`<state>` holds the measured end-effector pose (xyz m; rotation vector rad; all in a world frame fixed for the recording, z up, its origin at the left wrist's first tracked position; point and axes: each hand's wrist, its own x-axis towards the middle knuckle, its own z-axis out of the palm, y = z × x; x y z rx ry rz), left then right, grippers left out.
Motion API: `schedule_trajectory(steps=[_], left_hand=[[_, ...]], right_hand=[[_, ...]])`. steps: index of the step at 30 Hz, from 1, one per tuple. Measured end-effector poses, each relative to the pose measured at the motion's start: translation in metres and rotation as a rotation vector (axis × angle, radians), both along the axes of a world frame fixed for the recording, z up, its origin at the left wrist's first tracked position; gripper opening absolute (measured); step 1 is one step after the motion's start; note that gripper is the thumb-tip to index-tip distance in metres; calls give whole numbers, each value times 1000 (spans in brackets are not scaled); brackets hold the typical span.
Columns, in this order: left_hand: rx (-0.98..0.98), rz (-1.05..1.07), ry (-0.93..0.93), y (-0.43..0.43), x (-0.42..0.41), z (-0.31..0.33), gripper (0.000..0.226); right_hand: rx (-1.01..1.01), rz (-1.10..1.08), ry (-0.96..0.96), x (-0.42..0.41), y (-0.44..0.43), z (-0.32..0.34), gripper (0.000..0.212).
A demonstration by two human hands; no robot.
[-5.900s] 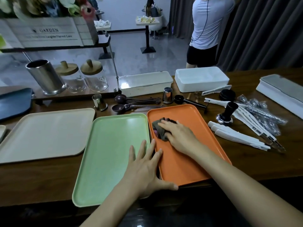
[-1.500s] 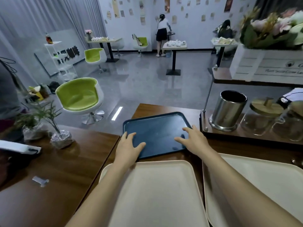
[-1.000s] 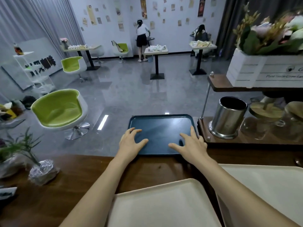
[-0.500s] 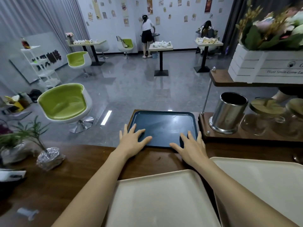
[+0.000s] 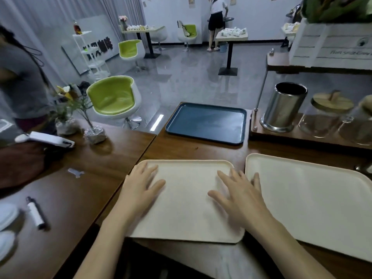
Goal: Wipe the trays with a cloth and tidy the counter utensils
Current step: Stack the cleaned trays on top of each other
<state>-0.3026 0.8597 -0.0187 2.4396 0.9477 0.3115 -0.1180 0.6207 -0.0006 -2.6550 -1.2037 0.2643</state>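
A cream tray [image 5: 187, 200] lies on the wooden counter right in front of me. My left hand [image 5: 141, 188] rests flat on its left edge, fingers spread. My right hand [image 5: 239, 196] lies flat on its right part, fingers spread, holding nothing. A second cream tray [image 5: 314, 200] sits touching it on the right. A dark blue tray [image 5: 207, 122] lies farther back at the counter's far edge, apart from both hands. No cloth is in view.
A steel cylinder cup [image 5: 283, 107] and lidded glass jars [image 5: 326, 115] stand on a wooden stand at right. A small potted plant [image 5: 92, 129], a white marker [image 5: 36, 214] and a person's arm lie on the left table. Green chairs stand beyond.
Both hands have left the dark blue tray and come back onto the near cream tray. The view has tilted down and left.
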Motion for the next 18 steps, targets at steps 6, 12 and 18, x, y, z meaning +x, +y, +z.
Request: schedule_trajectory(steps=[6,12,18], left_hand=[[15,137,7,-38,-42,-7,63],[-38,254,8,-60,-65,-8,60],[-50,290,-76,-67,-65,-8,55]], right_hand=[[-10,41,-68,-29,-36,-5,92],[-59,41,-71,-41,-52,-8,82],[-41,54,-55,-44,-49,-8,81]])
